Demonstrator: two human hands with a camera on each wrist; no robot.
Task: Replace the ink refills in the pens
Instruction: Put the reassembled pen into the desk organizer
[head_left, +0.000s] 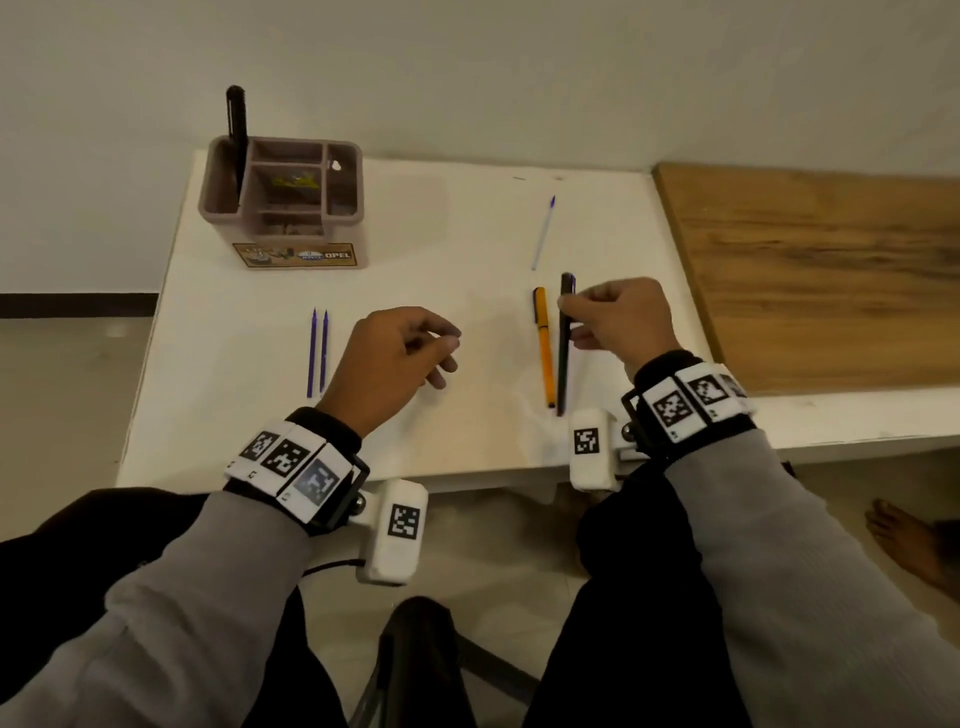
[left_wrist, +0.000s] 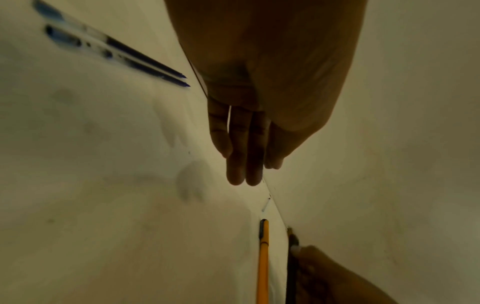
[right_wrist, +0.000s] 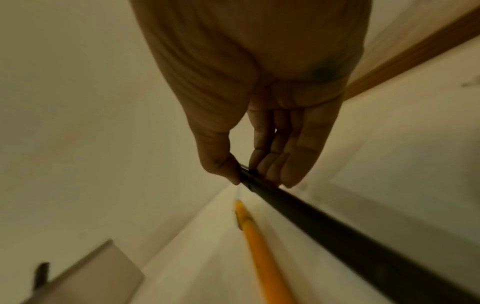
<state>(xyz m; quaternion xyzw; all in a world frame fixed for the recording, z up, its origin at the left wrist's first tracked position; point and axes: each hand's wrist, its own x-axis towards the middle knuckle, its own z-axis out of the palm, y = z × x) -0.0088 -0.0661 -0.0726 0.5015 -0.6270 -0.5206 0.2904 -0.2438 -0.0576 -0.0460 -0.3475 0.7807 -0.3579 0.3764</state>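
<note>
Black pen (head_left: 564, 343) beside orange pen (head_left: 544, 345); two blue refills (head_left: 318, 351) apart.

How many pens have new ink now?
Possibly one: a black pen stands in the organizer, and a near-empty refill lies apart. The right hand pinches another black pen. The orange pen and two full refills wait.

table (head_left: 415, 291): smooth matt white | side board (head_left: 831, 280): grained wood | organiser (head_left: 280, 208): matt plastic | black pen (head_left: 563, 353): matt | sleeves (head_left: 779, 571): grey cloth
</note>
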